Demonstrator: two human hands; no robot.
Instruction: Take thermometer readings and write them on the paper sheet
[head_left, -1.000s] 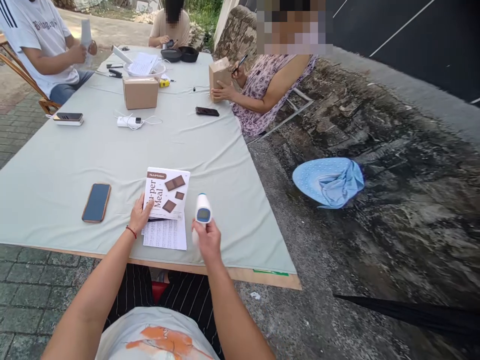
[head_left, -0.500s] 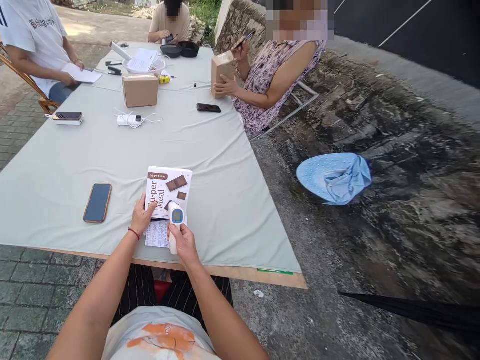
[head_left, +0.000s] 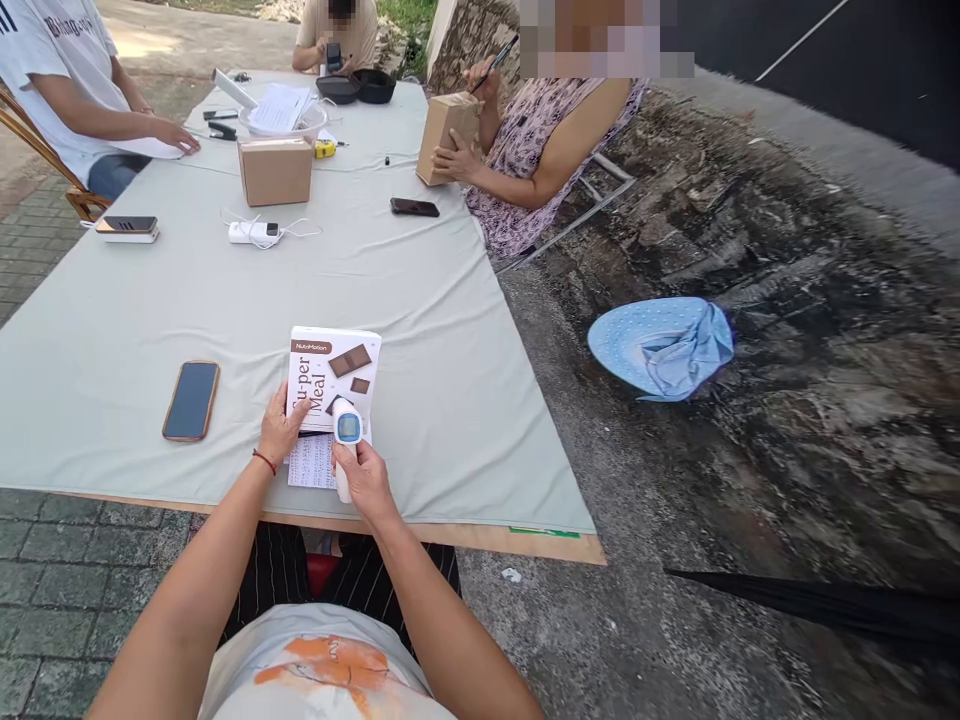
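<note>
My left hand (head_left: 280, 424) grips the left edge of a white box (head_left: 352, 405) printed "NutriMotion" and "Su-per Meal", its thumb over the front. The box's lower part overlaps a printed sheet (head_left: 309, 466) on the table. Wrapped round the handle of a white infrared thermometer (head_left: 342, 482), my right hand (head_left: 367, 480) holds it upright over the box's lower right corner. The thermometer's blue-rimmed screen faces me; its reading is too small to make out. A phone in an orange-brown case (head_left: 190, 400) lies to the left of the box.
Farther along the cloth-covered table (head_left: 420, 400) are a cardboard box (head_left: 274, 172), a white device with a cable (head_left: 253, 234), a black phone (head_left: 414, 207) and a basket of papers (head_left: 281, 112). Three people sit around it; one holds a carton (head_left: 442, 130). A blue hat (head_left: 652, 345) lies at right.
My hands keep their hold on the box and thermometer. The thermometer's screen looks lighter. The person at left has reached a hand forward, and the person at the far end has raised a dark device.
</note>
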